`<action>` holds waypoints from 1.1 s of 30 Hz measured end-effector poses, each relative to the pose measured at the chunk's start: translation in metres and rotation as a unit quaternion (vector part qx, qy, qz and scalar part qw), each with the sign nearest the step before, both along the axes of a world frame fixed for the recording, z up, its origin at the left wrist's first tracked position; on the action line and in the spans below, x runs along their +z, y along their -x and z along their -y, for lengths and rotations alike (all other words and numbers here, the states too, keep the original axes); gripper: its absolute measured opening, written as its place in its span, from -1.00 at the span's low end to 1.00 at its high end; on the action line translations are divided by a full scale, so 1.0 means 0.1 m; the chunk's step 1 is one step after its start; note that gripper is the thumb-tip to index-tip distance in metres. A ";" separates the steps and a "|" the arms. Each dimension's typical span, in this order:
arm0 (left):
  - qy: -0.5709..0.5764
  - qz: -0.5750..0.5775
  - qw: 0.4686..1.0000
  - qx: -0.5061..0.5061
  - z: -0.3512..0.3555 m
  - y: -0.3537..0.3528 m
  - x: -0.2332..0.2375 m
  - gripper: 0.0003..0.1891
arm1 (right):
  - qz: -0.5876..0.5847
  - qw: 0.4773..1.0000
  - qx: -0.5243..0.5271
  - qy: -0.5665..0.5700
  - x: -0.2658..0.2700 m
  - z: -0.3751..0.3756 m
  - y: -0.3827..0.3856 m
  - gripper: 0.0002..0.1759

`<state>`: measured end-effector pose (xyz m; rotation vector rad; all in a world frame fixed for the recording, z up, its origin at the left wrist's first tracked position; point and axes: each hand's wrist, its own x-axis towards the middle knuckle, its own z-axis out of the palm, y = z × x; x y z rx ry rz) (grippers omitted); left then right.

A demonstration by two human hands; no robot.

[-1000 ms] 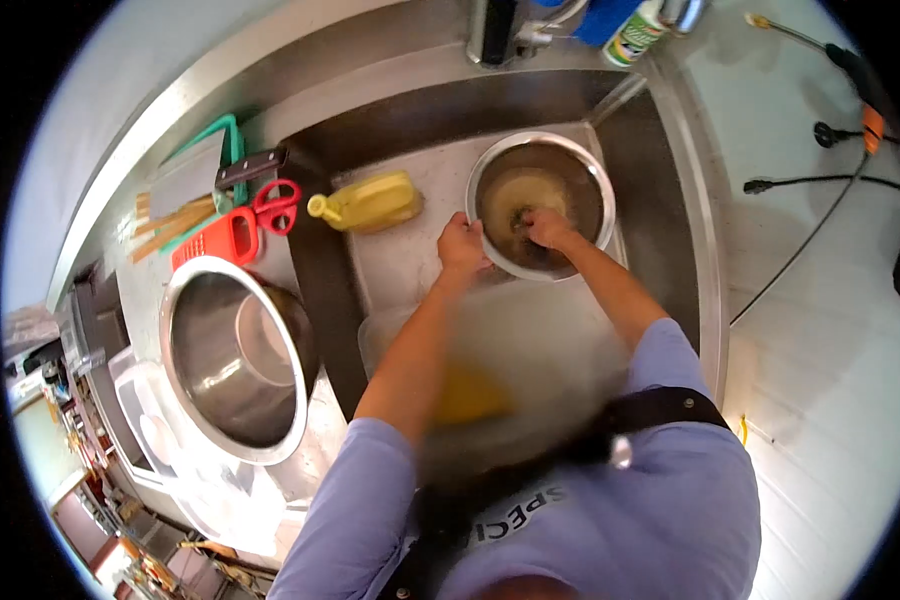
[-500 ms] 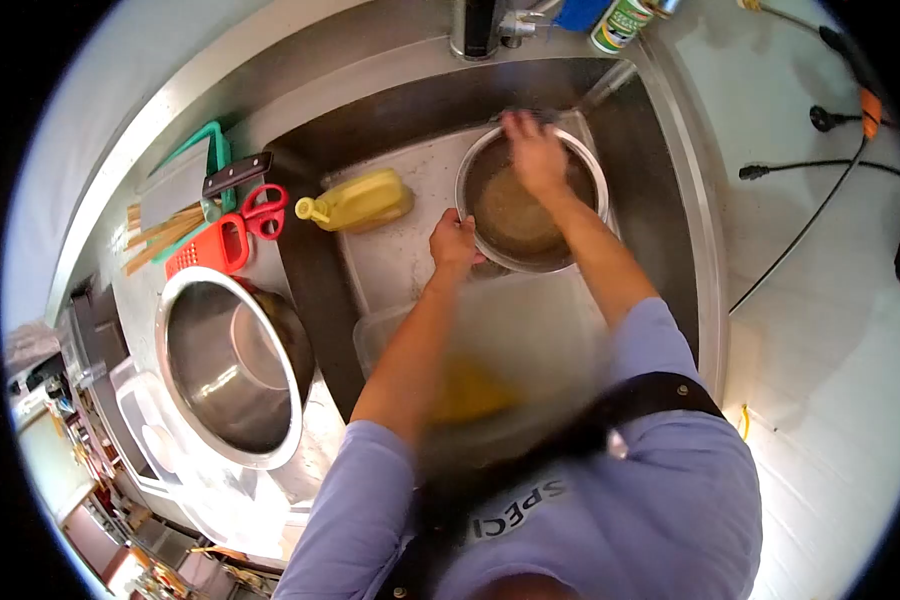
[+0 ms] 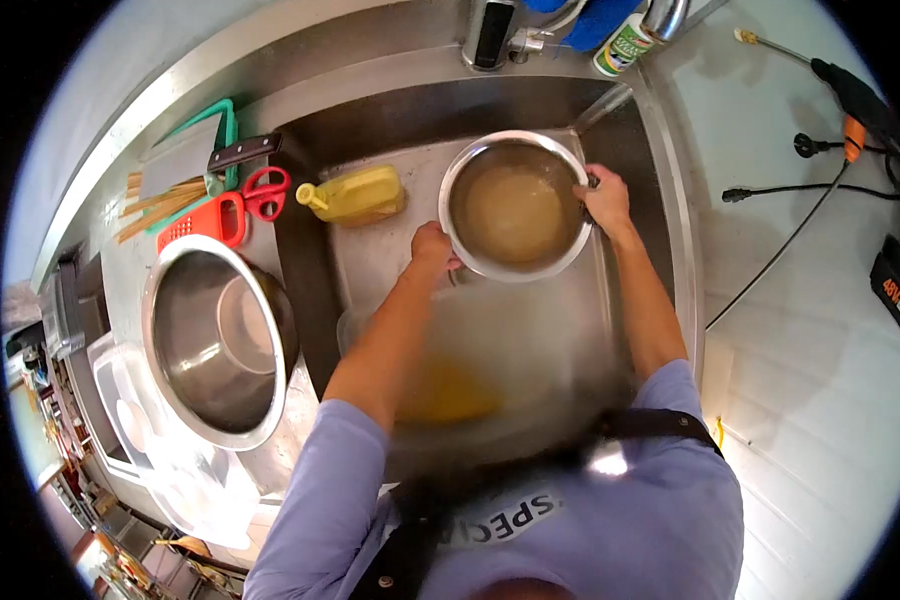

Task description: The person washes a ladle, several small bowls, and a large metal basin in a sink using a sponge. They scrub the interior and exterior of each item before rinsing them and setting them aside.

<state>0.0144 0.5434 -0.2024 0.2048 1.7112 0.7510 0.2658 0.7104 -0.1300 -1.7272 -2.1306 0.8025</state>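
Observation:
A round steel bowl (image 3: 515,262) is in the sink, with cloudy brownish liquid (image 3: 520,210) inside. My left hand (image 3: 434,247) grips its rim at the lower left, the fingers curled under the edge. On the right side of the rim my right hand (image 3: 608,198) is closed, thumb over the edge. A small dark thing shows between its fingers and the bowl, too little to name. Left of the bowl, a yellow plastic bottle (image 3: 365,195) lies on its side on the sink floor. Nearer my body is a translucent tub (image 3: 560,330), blurred, with something yellow (image 3: 450,390) in it.
On the left counter stand a large steel pot (image 3: 220,345), red-handled scissors (image 3: 266,193), a knife (image 3: 245,151) and a red grater-like holder (image 3: 205,228). The faucet (image 3: 490,35) rises behind the sink (image 3: 640,250). Cables (image 3: 790,190) lie at the right.
My right hand has moved from the bowl's far rim to its right side. The bowl now sits slightly left in view, and its liquid is uncovered. My left hand still holds the rim.

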 end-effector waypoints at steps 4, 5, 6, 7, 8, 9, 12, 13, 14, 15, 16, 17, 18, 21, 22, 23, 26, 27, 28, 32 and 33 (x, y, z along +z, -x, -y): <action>0.022 0.122 0.990 0.072 0.01 -0.09 -0.05 -0.79 | 0.000 0.999 0.016 -0.048 0.56 0.11 0.31 -0.59; 0.012 0.149 0.986 0.077 0.02 -0.09 0.00 -0.79 | 0.000 0.995 0.046 -0.084 0.61 0.16 0.34 -0.61; 0.018 0.163 0.984 0.071 0.00 -0.08 -0.01 -0.78 | -0.026 0.988 0.080 -0.128 0.67 0.24 0.39 -0.62; 0.025 0.176 0.982 0.063 -0.05 -0.06 -0.04 -0.76 | -0.052 0.977 0.114 -0.171 0.74 0.35 0.44 -0.63; 0.033 0.190 0.980 0.055 -0.10 -0.04 -0.07 -0.75 | -0.080 0.963 0.145 -0.212 0.80 0.44 0.50 -0.63; 0.029 0.186 0.978 0.086 -0.13 -0.03 -0.05 -0.72 | -0.075 0.954 0.168 -0.237 0.85 0.53 0.56 -0.64; 0.032 0.208 0.966 0.150 -0.23 0.07 -0.04 -0.65 | -0.058 0.924 0.229 -0.302 0.98 0.73 0.74 -0.64; 0.040 0.242 0.957 0.153 -0.27 0.13 -0.16 -0.64 | -0.045 0.914 0.248 -0.317 1.01 0.78 0.78 -0.64; 0.048 0.276 0.947 0.158 -0.28 0.16 -0.27 -0.64 | -0.032 0.904 0.267 -0.331 1.04 0.81 0.81 -0.64; 0.038 0.303 0.937 0.167 -0.27 0.14 -0.24 -0.63 | -0.026 0.886 0.286 -0.363 1.07 0.83 0.84 -0.63; 0.029 0.331 0.926 0.178 -0.27 0.10 -0.16 -0.61 | -0.017 0.875 0.306 -0.374 1.09 0.86 0.86 -0.61; 0.018 0.358 0.914 0.190 -0.27 0.06 -0.07 -0.60 | -0.007 0.863 0.327 -0.385 1.12 0.90 0.87 -0.60; 0.000 0.368 0.911 0.184 -0.27 0.03 -0.05 -0.61 | 0.002 0.849 0.347 -0.397 1.16 0.94 0.88 -0.59; -0.090 0.407 0.896 0.150 -0.35 -0.08 0.20 -0.60 | 0.018 0.802 0.395 -0.448 1.22 1.09 0.84 -0.55; -0.132 0.426 0.885 0.135 -0.40 -0.10 0.38 -0.62 | 0.020 0.788 0.410 -0.460 1.23 1.15 0.80 -0.54; -0.161 0.438 0.875 0.129 -0.44 -0.12 0.50 -0.63 | 0.028 0.783 0.421 -0.457 1.25 1.24 0.76 -0.52; -0.200 0.453 0.857 0.144 -0.51 -0.15 0.68 -0.68 | 0.077 0.789 0.453 -0.409 1.25 1.48 0.57 -0.51; -0.205 0.446 0.858 0.151 -0.52 -0.16 0.69 -0.69 | 0.082 0.798 0.466 -0.374 1.30 1.53 0.49 -0.49; -0.202 0.440 0.860 0.160 -0.51 -0.17 0.69 -0.71 | 0.074 0.802 0.454 -0.381 1.30 1.57 0.44 -0.50; -0.153 0.345 0.901 0.215 -0.39 -0.19 0.65 -0.76 | 0.033 0.835 0.402 -0.375 1.31 1.60 0.24 -0.52; -0.129 0.298 0.917 0.231 -0.33 -0.20 0.62 -0.77 | 0.007 0.849 0.376 -0.371 1.33 1.57 0.19 -0.52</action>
